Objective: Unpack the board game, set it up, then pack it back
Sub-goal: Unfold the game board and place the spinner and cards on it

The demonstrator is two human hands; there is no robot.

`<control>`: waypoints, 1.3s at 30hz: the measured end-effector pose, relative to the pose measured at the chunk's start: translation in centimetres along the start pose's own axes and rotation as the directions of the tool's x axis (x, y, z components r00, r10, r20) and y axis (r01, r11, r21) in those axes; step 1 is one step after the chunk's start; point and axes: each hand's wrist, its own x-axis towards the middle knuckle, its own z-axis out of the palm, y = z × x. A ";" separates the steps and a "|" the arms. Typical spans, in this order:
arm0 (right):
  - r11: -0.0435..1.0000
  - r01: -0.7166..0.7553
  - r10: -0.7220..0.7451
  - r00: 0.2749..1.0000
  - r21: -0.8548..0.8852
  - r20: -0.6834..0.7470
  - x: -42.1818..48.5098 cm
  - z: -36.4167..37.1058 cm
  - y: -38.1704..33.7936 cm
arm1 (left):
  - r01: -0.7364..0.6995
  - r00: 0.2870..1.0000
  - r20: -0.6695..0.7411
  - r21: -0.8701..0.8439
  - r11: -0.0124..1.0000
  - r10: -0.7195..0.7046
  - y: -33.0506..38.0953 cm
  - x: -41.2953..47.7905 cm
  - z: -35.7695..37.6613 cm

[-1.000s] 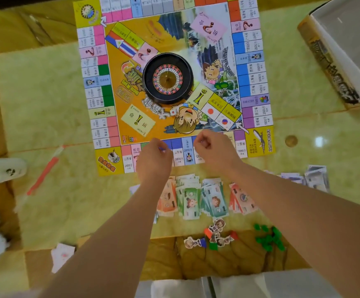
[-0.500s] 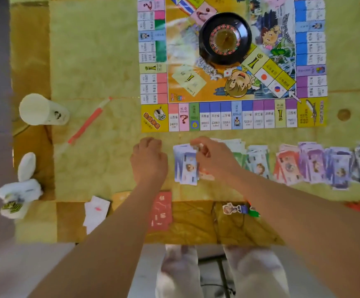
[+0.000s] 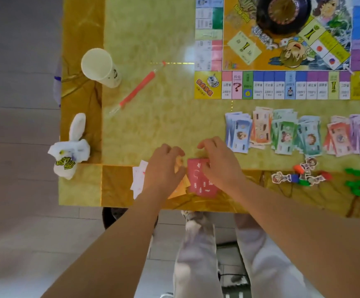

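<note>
Marbled table (image 3: 144,125) bears red cards (image 3: 202,186) half hidden under left hand (image 3: 164,166) and right hand (image 3: 217,163); grip unclear.

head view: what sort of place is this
Probably a home, at a polished marble-look table: a board game laid out, a paper cup and a plush rabbit at the edge.

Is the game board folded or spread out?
Spread: the game board lies flat on the table, squares showing, roulette wheel on it.
</note>
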 end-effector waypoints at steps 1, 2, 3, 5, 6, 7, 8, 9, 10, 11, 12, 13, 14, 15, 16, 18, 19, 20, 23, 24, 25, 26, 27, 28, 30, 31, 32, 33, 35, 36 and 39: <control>0.999 0.012 -0.013 1.000 -0.052 -0.009 -0.6 0.4 0.1 | -0.039 0.999 0.039 0.035 0.999 0.038 -0.1 -0.5 0.4; 0.994 0.017 -0.017 1.000 -0.110 0.003 -1.2 1.0 0.1 | -0.072 0.995 0.077 0.085 0.994 0.065 -0.2 -1.0 0.9; 0.986 0.014 -0.010 1.000 -0.166 0.025 -1.6 1.4 0.3 | -0.092 0.991 0.113 0.147 0.985 0.076 -0.2 -1.3 1.3; 0.965 0.002 0.020 0.996 -0.262 0.083 -2.2 2.2 0.5 | -0.100 0.987 0.150 0.257 0.961 0.063 -0.5 -1.8 2.1; 0.956 0.005 0.025 0.995 -0.293 0.098 -2.3 2.5 0.5 | -0.089 0.988 0.149 0.299 0.950 0.046 -0.8 -2.0 2.3; 0.949 0.015 0.018 0.995 -0.316 0.102 -2.4 2.8 0.5 | -0.076 0.990 0.137 0.327 0.942 0.032 -1.1 -2.2 2.5; 0.942 0.025 0.009 0.995 -0.334 0.100 -2.3 2.9 0.3 | -0.065 0.992 0.122 0.347 0.935 0.023 -1.3 -2.3 2.6; 0.936 0.032 0.003 0.995 -0.351 0.099 -2.3 3.1 0.1 | -0.061 0.994 0.110 0.357 0.932 0.022 -1.6 -2.4 2.7; 0.930 0.033 0.004 0.995 -0.367 0.101 -2.3 3.1 -0.1 | -0.056 0.995 0.102 0.365 0.929 0.020 -1.7 -2.5 2.7; 0.927 0.030 0.008 0.995 -0.373 0.100 -2.2 3.3 -0.3 | -0.050 0.995 0.101 0.369 0.928 0.013 -1.9 -2.6 2.7; 0.928 0.020 0.016 0.996 -0.373 0.092 -2.2 3.3 -0.4 | -0.038 0.996 0.094 0.369 0.929 0.003 -2.0 -2.7 2.7; 0.928 0.011 0.021 0.996 -0.371 0.084 -2.0 3.3 -0.5 | -0.026 0.996 0.085 0.365 0.931 -0.006 -2.2 -2.7 2.6; 0.925 0.004 0.030 0.996 -0.379 0.082 -1.9 3.2 -0.7 | -0.018 0.997 0.081 0.361 0.932 -0.012 -2.3 -2.7 2.6; 0.918 -0.002 0.038 0.996 -0.397 0.082 -1.8 3.2 -0.7 | -0.014 0.997 0.078 0.359 0.933 -0.016 -2.3 -2.7 2.6; 0.908 -0.006 0.044 0.996 -0.419 0.081 -1.6 3.1 -0.7 | -0.015 0.997 0.077 0.361 0.932 -0.014 -2.3 -2.8 2.5; 0.895 -0.026 0.071 0.994 -0.446 0.084 -1.4 2.9 -0.9 | -0.014 0.997 0.076 0.362 0.932 -0.014 -2.2 -2.8 2.5; 0.895 -0.042 0.088 0.993 -0.445 0.083 -1.3 2.9 -1.0 | -0.011 0.997 0.073 0.362 0.932 -0.017 -2.1 -2.8 2.5; 0.896 -0.052 0.097 0.992 -0.441 0.080 -1.3 2.9 -1.1 | -0.008 0.997 0.069 0.364 0.931 -0.019 -2.1 -2.8 2.6; 0.917 -0.029 0.067 0.994 -0.398 0.081 -1.5 3.1 -1.2 | 0.002 0.998 0.060 0.363 0.932 -0.026 -2.1 -2.7 2.7; 0.927 -0.025 0.058 0.995 -0.374 0.079 -1.7 3.3 -1.3 | 0.005 0.998 0.056 0.363 0.932 -0.028 -2.1 -2.7 2.8; 0.933 -0.031 0.060 0.996 -0.359 0.071 -1.8 3.3 -1.3 | 0.005 0.998 0.054 0.366 0.930 -0.027 -2.0 -2.6 2.8; 0.931 -0.040 0.068 0.996 -0.364 0.065 -1.9 3.4 -1.4 | 0.010 0.998 0.049 0.368 0.930 -0.030 -2.1 -2.6 2.8; 0.924 -0.049 0.077 0.995 -0.379 0.061 -2.0 3.5 -1.5 | 0.017 0.998 0.045 0.371 0.929 -0.036 -2.1 -2.5 2.9; 0.916 -0.052 0.081 0.995 -0.397 0.057 -2.0 3.4 -1.3 | 0.018 0.998 0.046 0.376 0.927 -0.038 -1.9 -2.5 3.0; 0.906 -0.030 0.067 0.995 -0.423 0.073 -2.0 3.4 -1.2 | 0.021 0.998 0.046 0.380 0.925 -0.042 -1.8 -2.4 3.0; 0.905 -0.017 0.060 0.994 -0.426 0.088 -1.9 3.3 -1.1 | 0.024 0.998 0.044 0.380 0.925 -0.044 -1.8 -2.3 3.0; 0.907 -0.010 0.060 0.993 -0.420 0.105 -1.8 3.2 -1.1 | 0.028 0.998 0.042 0.379 0.925 -0.047 -1.8 -2.3 3.1; 0.918 -0.015 0.071 0.990 -0.397 0.125 -1.7 3.2 -1.1 | 0.028 0.998 0.041 0.377 0.926 -0.047 -1.8 -2.2 3.1; 0.946 -0.059 0.120 0.977 -0.318 0.176 -1.7 3.0 -0.9 | 0.028 0.998 0.041 0.374 0.927 -0.047 -1.9 -2.2 3.2; 0.961 -0.090 0.146 0.968 -0.262 0.202 -1.6 3.0 -0.7 | 0.029 0.998 0.040 0.365 0.931 -0.047 -2.0 -2.2 3.2; 0.975 -0.223 0.215 0.943 0.003 0.256 -1.3 2.3 0.1 | 0.080 0.995 0.037 0.219 0.972 -0.091 -1.9 -2.0 3.0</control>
